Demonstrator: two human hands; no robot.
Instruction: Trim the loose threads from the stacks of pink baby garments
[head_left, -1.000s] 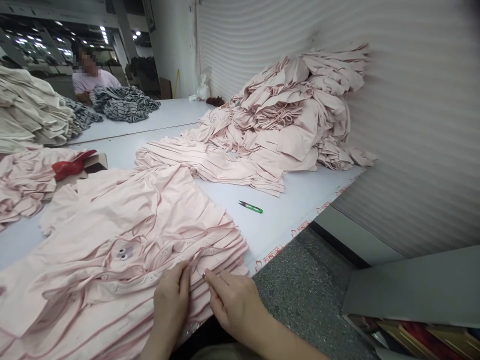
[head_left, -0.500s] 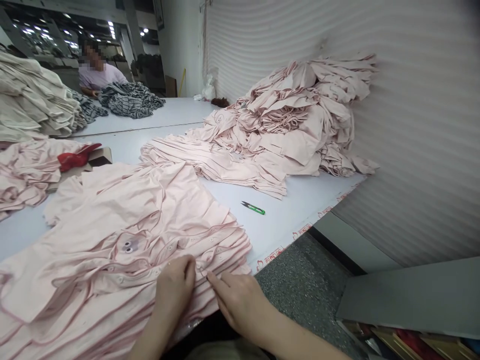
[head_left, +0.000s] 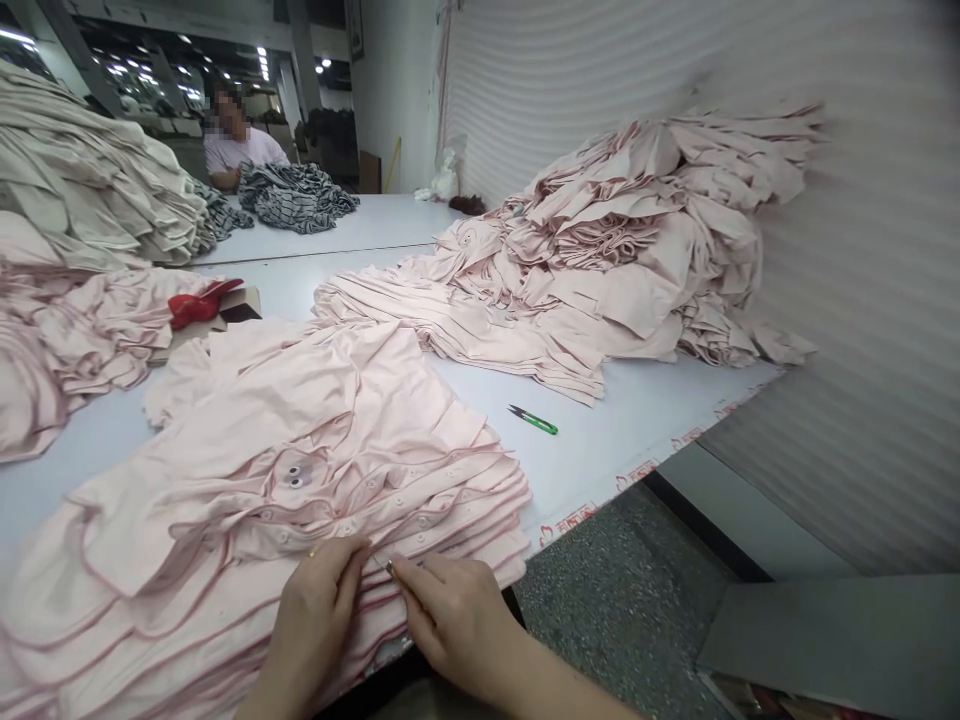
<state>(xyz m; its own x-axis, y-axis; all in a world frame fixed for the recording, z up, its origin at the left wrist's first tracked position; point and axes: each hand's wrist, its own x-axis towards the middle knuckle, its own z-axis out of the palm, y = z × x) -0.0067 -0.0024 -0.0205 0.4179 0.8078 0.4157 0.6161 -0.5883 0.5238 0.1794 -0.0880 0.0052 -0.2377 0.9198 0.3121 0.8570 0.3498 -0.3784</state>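
Observation:
A stack of pink garments (head_left: pixel 360 400) with darker pink edging lies on the near part of the table. Its top piece carries a small patch with two eyes (head_left: pixel 295 477) and a row of pale round buttons along its open front. My left hand (head_left: pixel 319 595) is closed, pinching the button edge of a pink garment. Just to its right, my right hand (head_left: pixel 454 610) pinches the same edge between thumb and forefinger. A tiny dark, shiny spot shows at its fingertips; I cannot make out what it is. Green-handled thread snips (head_left: pixel 534 419) rest on the table beyond.
A big heap of pink garments (head_left: pixel 600 240) leans by the ribbed wall covering (head_left: pixel 862 300). Cream garments (head_left: pixel 90 170) and more pink ones (head_left: pixel 97 320) lie left, near a red object (head_left: pixel 199 305) and a box (head_left: pixel 244 303). A person (head_left: pixel 244 145) sits behind checked cloth (head_left: pixel 296 197).
The view has swung left, so the table things sit farther right. Both hands have shifted slightly toward me and left along the garment edge, still pinching it.

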